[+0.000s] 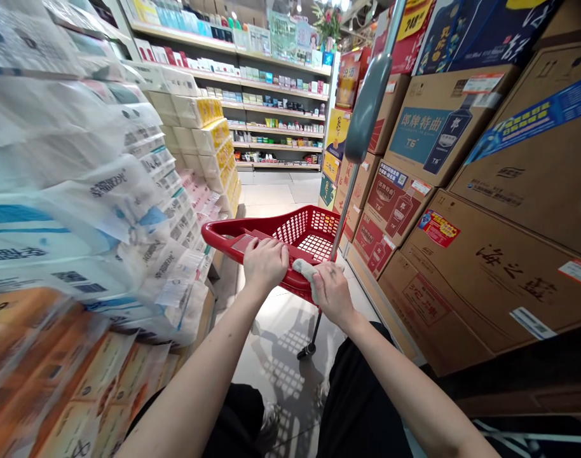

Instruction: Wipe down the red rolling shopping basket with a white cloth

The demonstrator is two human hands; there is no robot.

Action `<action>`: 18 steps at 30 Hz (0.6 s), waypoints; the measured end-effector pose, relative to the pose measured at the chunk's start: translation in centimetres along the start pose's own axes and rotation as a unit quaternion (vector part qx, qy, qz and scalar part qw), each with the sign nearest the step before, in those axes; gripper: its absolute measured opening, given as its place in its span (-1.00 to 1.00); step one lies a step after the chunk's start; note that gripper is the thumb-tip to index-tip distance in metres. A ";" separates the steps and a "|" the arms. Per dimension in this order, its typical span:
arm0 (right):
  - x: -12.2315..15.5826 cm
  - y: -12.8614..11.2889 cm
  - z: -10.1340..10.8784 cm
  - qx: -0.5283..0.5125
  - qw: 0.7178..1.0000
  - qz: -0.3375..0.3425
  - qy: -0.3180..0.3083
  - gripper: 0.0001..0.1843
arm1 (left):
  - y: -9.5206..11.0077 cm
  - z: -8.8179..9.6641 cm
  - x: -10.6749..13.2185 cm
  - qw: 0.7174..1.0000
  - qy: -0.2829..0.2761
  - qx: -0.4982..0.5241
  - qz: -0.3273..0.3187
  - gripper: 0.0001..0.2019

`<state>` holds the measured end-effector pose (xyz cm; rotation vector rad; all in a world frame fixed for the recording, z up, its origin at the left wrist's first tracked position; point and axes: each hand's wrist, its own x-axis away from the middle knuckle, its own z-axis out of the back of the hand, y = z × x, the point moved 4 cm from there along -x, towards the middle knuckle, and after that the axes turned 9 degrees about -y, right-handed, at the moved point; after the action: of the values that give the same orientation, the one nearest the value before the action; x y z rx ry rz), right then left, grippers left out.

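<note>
A red plastic shopping basket (266, 224) with a lattice wall and floor is in front of me, above the tiled floor. My left hand (266, 261) is closed over its near rim, fingers curled across the top. Beside it, my right hand (335, 289) presses a crumpled whitish cloth (306, 270) against the same rim, with fingers closed. A metal pole with a grey grip (368, 105) slants down past the basket's right side to my right hand; whether the hand touches it is hidden. Below the basket shows a dark leg with a wheel-like foot (307, 350).
Tall stacks of wrapped tissue packs (142, 191) line the left, blurred near me. Printed cardboard boxes (491, 273) are piled along the right. The tiled aisle floor (266, 194) runs between them to shelves (281, 86) of small packaged goods.
</note>
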<state>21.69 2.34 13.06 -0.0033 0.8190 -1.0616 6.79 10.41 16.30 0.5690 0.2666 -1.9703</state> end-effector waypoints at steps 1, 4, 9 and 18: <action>0.0 -0.4 -0.1 0.021 1.000 -0.010 0.012 -0.68 | 0.0 0.0 0.0 1.000 0.001 -0.004 0.001 -0.63; -0.4 -0.5 -0.5 0.076 0.996 -0.036 0.025 -0.70 | 0.1 0.0 0.0 1.000 -0.004 -0.010 0.000 -0.63; -0.5 1.4 -0.6 0.090 0.996 0.012 0.013 -0.68 | 0.6 0.1 0.2 1.000 -0.010 0.000 -0.007 -0.64; -3.1 1.3 1.4 0.167 0.970 -0.112 -0.136 -0.53 | 2.0 -0.2 0.2 1.000 -0.007 0.001 0.002 -0.64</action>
<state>22.86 4.93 15.44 0.0433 0.3909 -1.3692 8.56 9.41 16.19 0.5575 0.2542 -1.9695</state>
